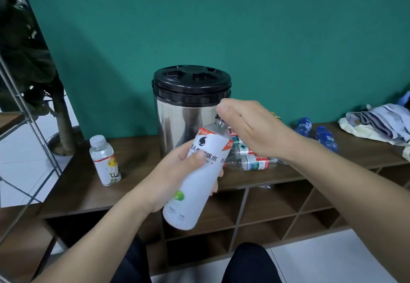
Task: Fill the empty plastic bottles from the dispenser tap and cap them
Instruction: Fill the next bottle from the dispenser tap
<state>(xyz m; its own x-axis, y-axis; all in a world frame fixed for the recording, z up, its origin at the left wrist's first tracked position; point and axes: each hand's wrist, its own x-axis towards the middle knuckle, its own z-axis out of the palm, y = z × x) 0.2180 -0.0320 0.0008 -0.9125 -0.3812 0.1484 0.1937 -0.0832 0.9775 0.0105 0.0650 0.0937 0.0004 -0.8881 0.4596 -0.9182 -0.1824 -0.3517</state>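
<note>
My left hand (pixel 177 171) grips a tall plastic bottle with a white label (pixel 195 185), held tilted in front of the steel dispenser with a black lid (pixel 177 114). My right hand (pixel 248 127) is closed over the bottle's neck, and its fingers hide the mouth and any cap. The dispenser's tap is hidden behind the bottle and hands. A capped bottle with a yellow cartoon label (pixel 106 160) stands upright on the wooden shelf top (pixel 88 185) to the left.
Several clear bottles with red-green labels (pixel 255 160) lie to the right of the dispenser, and two blue-labelled bottles (pixel 324 136) lie further right. Folded cloth (pixel 381 125) sits at the far right. A metal rack (pixel 28 116) and a plant stand on the left.
</note>
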